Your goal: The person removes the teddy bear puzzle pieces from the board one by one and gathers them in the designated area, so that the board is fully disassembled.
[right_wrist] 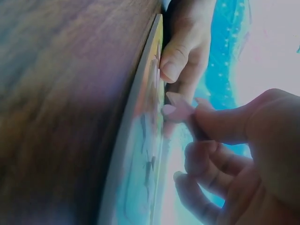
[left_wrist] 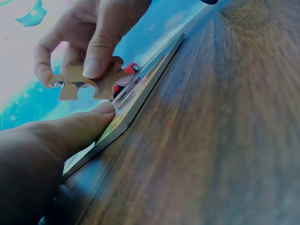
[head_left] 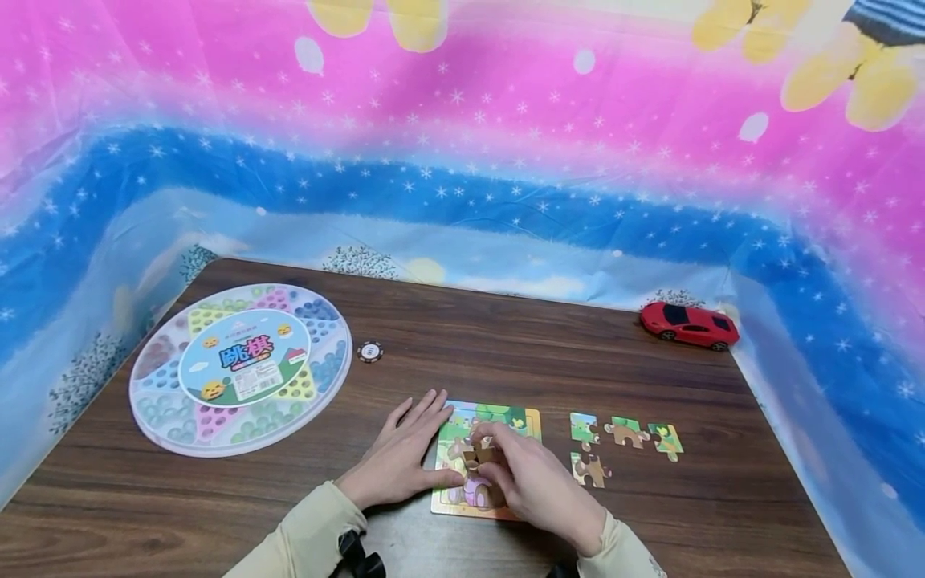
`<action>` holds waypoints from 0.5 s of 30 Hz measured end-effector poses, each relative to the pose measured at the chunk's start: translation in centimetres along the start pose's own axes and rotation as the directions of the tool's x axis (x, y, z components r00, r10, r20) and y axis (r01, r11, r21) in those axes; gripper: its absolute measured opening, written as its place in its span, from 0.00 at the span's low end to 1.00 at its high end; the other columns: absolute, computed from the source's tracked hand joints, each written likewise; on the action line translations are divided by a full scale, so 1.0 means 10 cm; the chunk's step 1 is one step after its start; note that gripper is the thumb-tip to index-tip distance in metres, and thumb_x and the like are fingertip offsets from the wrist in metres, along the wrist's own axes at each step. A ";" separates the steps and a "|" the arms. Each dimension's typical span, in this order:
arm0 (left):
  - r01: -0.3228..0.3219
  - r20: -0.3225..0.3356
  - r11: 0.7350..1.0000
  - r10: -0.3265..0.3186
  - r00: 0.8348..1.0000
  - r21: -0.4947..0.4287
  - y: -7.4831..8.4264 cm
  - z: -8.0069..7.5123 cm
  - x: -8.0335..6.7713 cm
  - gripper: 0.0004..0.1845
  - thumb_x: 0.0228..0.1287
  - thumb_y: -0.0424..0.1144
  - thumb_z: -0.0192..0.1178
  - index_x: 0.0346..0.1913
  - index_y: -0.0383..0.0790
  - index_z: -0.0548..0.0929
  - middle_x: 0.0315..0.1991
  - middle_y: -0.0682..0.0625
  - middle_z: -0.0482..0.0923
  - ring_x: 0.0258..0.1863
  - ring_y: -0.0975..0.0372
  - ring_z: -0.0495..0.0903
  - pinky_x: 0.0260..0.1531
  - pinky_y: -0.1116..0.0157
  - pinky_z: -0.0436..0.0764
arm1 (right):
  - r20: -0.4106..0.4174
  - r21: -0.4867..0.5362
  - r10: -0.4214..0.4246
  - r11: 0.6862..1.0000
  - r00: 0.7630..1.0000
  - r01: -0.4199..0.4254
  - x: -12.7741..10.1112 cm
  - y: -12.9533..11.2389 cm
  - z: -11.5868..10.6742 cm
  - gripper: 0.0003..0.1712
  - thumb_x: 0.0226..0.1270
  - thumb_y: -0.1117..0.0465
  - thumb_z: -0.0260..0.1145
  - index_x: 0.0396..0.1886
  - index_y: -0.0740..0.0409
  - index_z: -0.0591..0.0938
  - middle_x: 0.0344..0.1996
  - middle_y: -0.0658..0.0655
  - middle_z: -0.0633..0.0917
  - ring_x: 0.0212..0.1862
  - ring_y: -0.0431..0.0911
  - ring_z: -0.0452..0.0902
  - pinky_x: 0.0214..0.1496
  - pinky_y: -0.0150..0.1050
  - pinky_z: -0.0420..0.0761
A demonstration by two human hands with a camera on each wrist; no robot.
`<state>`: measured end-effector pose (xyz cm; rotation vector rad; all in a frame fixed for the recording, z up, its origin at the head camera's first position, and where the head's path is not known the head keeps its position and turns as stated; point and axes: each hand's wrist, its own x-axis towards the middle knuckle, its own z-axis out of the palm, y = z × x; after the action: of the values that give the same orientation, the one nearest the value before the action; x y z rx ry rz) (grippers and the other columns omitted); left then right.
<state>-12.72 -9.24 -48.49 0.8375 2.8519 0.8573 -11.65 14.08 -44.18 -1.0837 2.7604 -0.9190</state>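
Note:
My right hand [head_left: 542,486] pinches a brown jigsaw piece [left_wrist: 70,79] between thumb and fingers, just above the puzzle board. In the left wrist view, part of a printed eye shows on this piece. The puzzle board [head_left: 533,422] lies flat on the table, with a bear picture partly assembled inside its frame; my right hand hides some of it. Along the board's left edge rests my left hand [head_left: 397,466], its fingers extended and its thumb on the lower left part of the board. In the right wrist view, the held piece [right_wrist: 180,110] is blurred and tilted.
Several loose jigsaw pieces [head_left: 627,433] lie right of the board. A round Chinese checkers set [head_left: 336,377] sits at the left, with a poker chip [head_left: 370,352] beside it. A red toy car [head_left: 690,324] stands at the back right. Patterned cloth [head_left: 462,185] surrounds the wooden table [head_left: 462,345].

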 end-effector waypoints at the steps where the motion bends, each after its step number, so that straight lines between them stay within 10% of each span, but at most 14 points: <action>1: 0.000 0.000 1.000 0.000 1.000 0.000 0.00 0.00 0.00 0.53 0.57 0.70 0.58 0.75 0.37 0.58 0.77 0.42 0.47 0.76 0.53 0.43 0.72 0.51 0.39 | 0.002 0.022 0.009 1.000 1.000 -0.009 0.00 0.00 -0.02 0.20 0.68 0.64 0.65 0.57 0.51 0.73 0.36 0.42 0.80 0.32 0.33 0.75 0.34 0.30 0.78; 15: 0.007 -0.005 1.000 -0.007 1.000 0.011 0.00 0.01 0.00 0.53 0.56 0.71 0.58 0.75 0.37 0.59 0.77 0.42 0.47 0.76 0.54 0.43 0.71 0.50 0.41 | -0.272 0.036 0.159 0.987 0.949 -0.155 -0.45 0.37 -0.54 0.25 0.64 0.65 0.68 0.59 0.43 0.76 0.27 0.41 0.76 0.24 0.34 0.71 0.24 0.31 0.75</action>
<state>-12.74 -9.15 -48.62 0.8274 2.8645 0.8449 -11.79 21.78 -42.51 -0.7705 2.9973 -1.1433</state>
